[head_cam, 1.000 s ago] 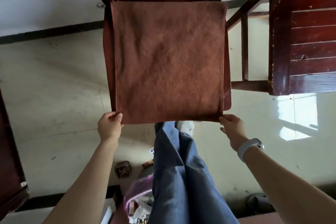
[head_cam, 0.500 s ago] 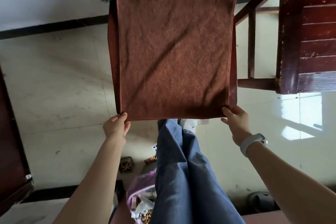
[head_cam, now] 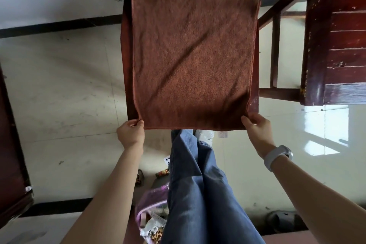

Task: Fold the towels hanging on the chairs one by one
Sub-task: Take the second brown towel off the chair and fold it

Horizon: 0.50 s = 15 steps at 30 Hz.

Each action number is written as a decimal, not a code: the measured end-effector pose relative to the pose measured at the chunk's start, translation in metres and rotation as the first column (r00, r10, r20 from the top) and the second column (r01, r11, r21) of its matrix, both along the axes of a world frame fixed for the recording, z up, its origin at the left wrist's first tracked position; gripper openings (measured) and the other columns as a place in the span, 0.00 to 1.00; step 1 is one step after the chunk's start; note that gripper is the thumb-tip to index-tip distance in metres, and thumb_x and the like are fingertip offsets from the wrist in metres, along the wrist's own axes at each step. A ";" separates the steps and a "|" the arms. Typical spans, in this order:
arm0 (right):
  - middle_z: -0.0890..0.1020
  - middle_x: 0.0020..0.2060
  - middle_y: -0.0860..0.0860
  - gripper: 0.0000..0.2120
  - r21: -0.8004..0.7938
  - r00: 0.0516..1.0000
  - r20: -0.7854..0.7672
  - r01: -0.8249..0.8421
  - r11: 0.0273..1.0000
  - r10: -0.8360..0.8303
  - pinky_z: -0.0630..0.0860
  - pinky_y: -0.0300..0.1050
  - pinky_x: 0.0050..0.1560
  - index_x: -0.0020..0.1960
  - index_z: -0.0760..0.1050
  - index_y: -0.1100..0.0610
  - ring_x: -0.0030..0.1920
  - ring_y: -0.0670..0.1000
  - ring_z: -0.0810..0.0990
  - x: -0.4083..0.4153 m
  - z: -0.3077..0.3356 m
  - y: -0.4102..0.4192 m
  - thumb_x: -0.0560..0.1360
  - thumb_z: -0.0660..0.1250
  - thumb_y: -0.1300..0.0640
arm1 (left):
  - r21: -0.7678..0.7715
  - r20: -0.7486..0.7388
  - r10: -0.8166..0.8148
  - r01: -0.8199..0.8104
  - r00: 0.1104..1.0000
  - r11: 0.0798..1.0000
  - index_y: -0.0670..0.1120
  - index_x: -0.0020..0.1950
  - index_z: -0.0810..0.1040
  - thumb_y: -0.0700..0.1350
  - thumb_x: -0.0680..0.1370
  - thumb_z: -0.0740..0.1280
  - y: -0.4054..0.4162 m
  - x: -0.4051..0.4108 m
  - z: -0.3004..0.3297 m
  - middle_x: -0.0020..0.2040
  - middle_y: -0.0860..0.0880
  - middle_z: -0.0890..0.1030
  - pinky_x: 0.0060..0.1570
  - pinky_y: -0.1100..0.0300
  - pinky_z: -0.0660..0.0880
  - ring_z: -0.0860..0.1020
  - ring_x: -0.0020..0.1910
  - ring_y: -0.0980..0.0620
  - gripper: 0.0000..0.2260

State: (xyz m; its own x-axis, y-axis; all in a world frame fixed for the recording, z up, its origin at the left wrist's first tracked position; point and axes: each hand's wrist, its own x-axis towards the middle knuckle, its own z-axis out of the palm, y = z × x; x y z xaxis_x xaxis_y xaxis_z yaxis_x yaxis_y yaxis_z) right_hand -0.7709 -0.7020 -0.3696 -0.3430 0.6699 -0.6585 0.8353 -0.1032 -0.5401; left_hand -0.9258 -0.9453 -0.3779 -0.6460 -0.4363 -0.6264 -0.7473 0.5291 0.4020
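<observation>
Head view: brown towel (head_cam: 192,61) spread flat over a dark wooden chair (head_cam: 125,77) seat, centre frame.
Left hand (head_cam: 130,133) pinches the towel's lower-left corner, fingers curled round its edge; right hand (head_cam: 256,128) pinches the lower-right corner, thumb on top. A second chair (head_cam: 334,35) stands at upper right.
</observation>
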 end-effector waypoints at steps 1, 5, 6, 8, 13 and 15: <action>0.72 0.29 0.49 0.13 -0.008 1.000 0.002 0.011 1.000 -0.011 0.71 0.38 0.37 0.31 0.70 0.53 0.32 0.48 0.70 0.001 -0.001 0.000 0.74 0.64 0.62 | -0.006 0.011 -0.009 0.009 1.000 1.000 0.36 0.51 0.80 0.38 0.74 0.68 0.002 0.000 0.000 0.50 0.38 0.81 0.56 0.54 0.74 0.79 0.51 0.40 0.08; 0.75 0.32 0.55 0.12 -0.083 0.994 0.019 0.105 0.991 -0.103 0.77 0.56 0.45 0.32 0.72 0.57 0.37 0.55 0.74 0.003 0.000 0.001 0.75 0.63 0.60 | 0.000 0.004 -0.055 0.055 0.998 0.999 0.39 0.52 0.80 0.40 0.74 0.67 0.004 -0.005 -0.001 0.52 0.41 0.81 0.52 0.61 0.70 0.78 0.53 0.44 0.08; 0.75 0.32 0.55 0.13 -0.109 0.993 0.023 0.119 0.987 -0.117 0.77 0.53 0.43 0.32 0.72 0.57 0.38 0.55 0.74 0.004 0.002 0.001 0.76 0.62 0.61 | -0.010 0.008 -0.087 0.087 0.996 0.996 0.39 0.53 0.80 0.40 0.75 0.67 0.003 -0.006 0.000 0.52 0.41 0.81 0.52 0.61 0.70 0.78 0.54 0.44 0.09; 0.74 0.33 0.54 0.12 -0.133 0.995 0.024 0.094 0.987 -0.092 0.74 0.46 0.39 0.33 0.72 0.57 0.38 0.54 0.73 0.005 0.002 0.001 0.75 0.63 0.61 | -0.032 0.034 -0.163 0.164 0.986 0.986 0.39 0.54 0.79 0.41 0.76 0.66 0.002 -0.006 -0.001 0.54 0.41 0.81 0.52 0.59 0.70 0.77 0.54 0.43 0.10; 0.77 0.38 0.56 0.05 -0.076 0.996 0.092 0.000 0.997 0.007 0.73 0.52 0.48 0.42 0.75 0.61 0.42 0.55 0.74 0.004 -0.004 0.006 0.74 0.64 0.60 | -0.106 0.091 -0.421 0.429 0.902 0.897 0.39 0.56 0.77 0.44 0.77 0.65 -0.006 -0.007 0.000 0.55 0.40 0.80 0.55 0.52 0.71 0.76 0.55 0.40 0.12; 0.73 0.34 0.55 0.09 -0.121 0.996 0.091 0.022 0.992 -0.011 0.71 0.49 0.45 0.40 0.74 0.67 0.40 0.54 0.71 0.002 -0.005 0.005 0.74 0.64 0.61 | -0.111 0.077 -0.462 0.468 0.884 0.877 0.38 0.56 0.78 0.44 0.76 0.65 -0.008 -0.008 0.001 0.54 0.39 0.81 0.56 0.52 0.71 0.77 0.55 0.40 0.13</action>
